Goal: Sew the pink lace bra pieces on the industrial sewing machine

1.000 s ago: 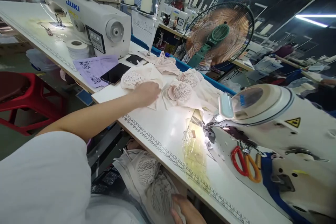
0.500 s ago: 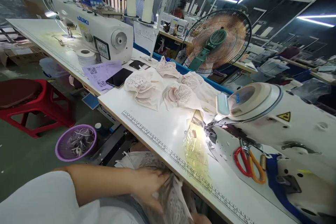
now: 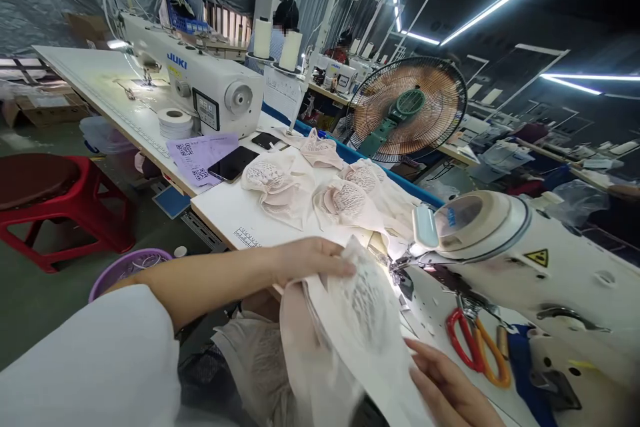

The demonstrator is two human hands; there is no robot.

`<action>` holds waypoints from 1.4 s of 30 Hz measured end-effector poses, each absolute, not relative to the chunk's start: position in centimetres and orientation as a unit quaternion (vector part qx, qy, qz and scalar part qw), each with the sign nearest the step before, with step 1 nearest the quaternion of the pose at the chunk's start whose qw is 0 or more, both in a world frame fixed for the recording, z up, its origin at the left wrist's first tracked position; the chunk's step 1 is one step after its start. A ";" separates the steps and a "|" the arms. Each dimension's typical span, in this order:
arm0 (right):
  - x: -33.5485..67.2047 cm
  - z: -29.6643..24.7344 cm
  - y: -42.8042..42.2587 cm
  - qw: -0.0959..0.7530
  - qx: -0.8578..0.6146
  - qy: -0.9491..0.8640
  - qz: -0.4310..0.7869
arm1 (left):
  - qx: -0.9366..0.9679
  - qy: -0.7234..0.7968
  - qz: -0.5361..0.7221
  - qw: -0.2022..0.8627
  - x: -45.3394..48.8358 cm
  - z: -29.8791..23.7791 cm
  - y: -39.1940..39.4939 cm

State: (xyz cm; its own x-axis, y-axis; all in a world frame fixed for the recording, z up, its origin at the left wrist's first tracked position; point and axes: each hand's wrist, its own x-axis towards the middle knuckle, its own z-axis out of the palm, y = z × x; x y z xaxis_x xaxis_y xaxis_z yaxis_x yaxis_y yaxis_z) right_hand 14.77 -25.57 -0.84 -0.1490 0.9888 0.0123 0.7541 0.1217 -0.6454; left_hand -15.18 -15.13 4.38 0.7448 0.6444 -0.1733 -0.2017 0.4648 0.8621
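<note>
A pale lace bra [image 3: 367,310] is raised over the front edge of the sewing table. My left hand [image 3: 313,261] pinches its upper edge, thumb lying over the cloth. Lower down on the right, my right hand [image 3: 447,380] has its fingers closed at the other edge of the bra; its thumb is hidden. More lace pieces [image 3: 255,360] hang or lie below the table edge, by my lap. Just beyond the held bra is the needle area of the near sewing machine [image 3: 485,230].
Several lace bras [image 3: 347,200] lie on the table behind my hands. Scissors with red and orange handles [image 3: 483,347] rest beside the machine. A phone [image 3: 233,164], a purple paper [image 3: 200,157] and a second machine [image 3: 200,73] are at left; a fan [image 3: 410,103] stands behind.
Both hands have risen from below the table edge, bringing a bra up over the tabletop. The camera view has tilted slightly upward.
</note>
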 end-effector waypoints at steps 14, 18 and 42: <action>8.0 -1.7 -15.3 0.073 -0.660 -0.736 -0.131 | 0.885 0.447 0.111 0.064 -13.3 5.6 -7.4; 8.1 -2.1 -16.6 0.063 -0.655 -0.744 -0.118 | 0.969 0.207 0.069 0.120 -7.4 2.1 -9.6; 10.2 -3.9 -23.9 0.163 -0.596 -0.778 -0.111 | 0.991 0.126 0.049 0.020 -2.8 -0.6 -6.8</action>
